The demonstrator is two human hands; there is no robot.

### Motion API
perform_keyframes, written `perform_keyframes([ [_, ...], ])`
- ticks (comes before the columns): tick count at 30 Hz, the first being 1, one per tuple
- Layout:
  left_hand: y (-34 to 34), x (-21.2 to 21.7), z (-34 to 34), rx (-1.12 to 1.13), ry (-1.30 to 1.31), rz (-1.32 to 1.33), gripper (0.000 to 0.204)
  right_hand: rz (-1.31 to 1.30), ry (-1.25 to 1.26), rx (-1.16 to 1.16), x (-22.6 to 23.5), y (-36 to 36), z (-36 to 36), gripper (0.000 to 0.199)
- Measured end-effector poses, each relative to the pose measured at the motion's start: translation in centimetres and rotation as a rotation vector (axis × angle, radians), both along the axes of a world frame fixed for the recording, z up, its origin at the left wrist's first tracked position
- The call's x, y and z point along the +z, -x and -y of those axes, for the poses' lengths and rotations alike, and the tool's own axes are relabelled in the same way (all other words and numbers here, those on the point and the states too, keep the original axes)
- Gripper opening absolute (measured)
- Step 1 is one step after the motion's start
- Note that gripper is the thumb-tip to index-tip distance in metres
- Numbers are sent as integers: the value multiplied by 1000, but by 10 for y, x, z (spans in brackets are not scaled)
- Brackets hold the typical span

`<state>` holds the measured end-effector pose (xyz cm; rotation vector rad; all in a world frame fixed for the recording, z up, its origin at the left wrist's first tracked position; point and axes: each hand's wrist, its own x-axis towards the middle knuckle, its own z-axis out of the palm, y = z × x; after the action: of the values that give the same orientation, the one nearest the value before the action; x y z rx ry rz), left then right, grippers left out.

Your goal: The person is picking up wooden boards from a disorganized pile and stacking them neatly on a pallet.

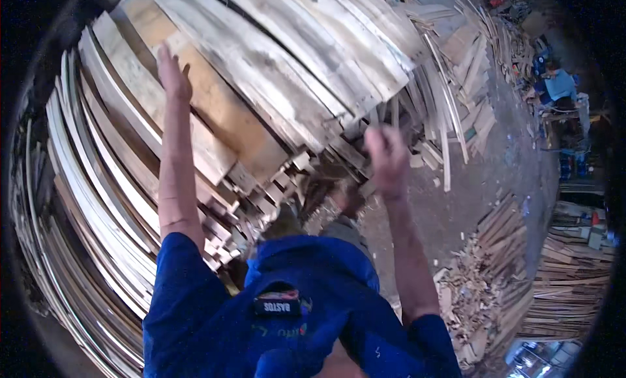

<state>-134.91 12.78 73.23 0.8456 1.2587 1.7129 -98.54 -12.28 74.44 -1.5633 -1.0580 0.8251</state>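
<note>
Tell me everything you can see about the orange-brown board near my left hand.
The orange-brown board looks like wood: long, flat and wide, with uneven darker patches. It lies among paler boards, running from upper left toward the picture's middle. The left hand partly covers it in view; contact is unclear.

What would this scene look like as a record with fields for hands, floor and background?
Left hand: open, over a wide tan wooden board; contact unclear
Right hand: blurred, near the ends of long pale, stained wooden planks; grip unclear
Floor: heap of pale brown wood scraps, on the right
Background: person in light blue top, upper right
</note>
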Motion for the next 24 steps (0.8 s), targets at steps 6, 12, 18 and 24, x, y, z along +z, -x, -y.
perform_keyframes([
  [6, 24, -9, -80, -2, 61, 101, 82, 109, 310, 2, -103, 30, 38, 26],
  [12, -31, 4, -141, -130, -210, 30, 65, -333, 428, 92, -31, 54, 5, 21],
  [18, -5, 4, -137, -94, -306, -4, 64, -358, 234, 266, -37, 51, -5, 14],
  [24, -19, 12, -93, 81, -169, -152, 70, -75, 286, 177, -34, 53, 14, 21],
])
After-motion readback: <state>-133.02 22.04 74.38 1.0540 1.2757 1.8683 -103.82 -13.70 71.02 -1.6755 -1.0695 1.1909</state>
